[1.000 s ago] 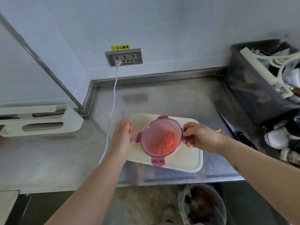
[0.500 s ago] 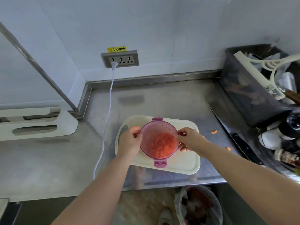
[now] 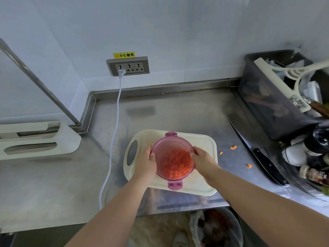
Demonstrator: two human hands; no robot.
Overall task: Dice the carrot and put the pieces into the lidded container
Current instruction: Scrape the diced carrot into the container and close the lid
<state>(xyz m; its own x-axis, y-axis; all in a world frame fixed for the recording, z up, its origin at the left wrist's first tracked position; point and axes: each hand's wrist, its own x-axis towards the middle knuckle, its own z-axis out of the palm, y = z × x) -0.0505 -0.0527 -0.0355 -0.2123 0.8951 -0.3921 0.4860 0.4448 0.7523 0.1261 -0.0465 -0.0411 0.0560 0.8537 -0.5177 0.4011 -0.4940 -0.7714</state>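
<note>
Container [image 3: 173, 158] sits lidded on the board [image 3: 206, 141], near the desk's [image 3: 178, 111] front edge, with the carrot dice [image 3: 175, 164] inside. Left hand [image 3: 146, 163] grips its left side and right hand [image 3: 203, 162] its right, fingers curled at the rim. To seal it well, I'd press both sides down together, keeping it flat, then snap the far clip [image 3: 171, 134] and near clip [image 3: 175, 185] (both look flared out). Count: one container, one board, two clips in view, three stray carrot bits [image 3: 233, 147] on the desk to the right, one knife [image 3: 267, 163].
</note>
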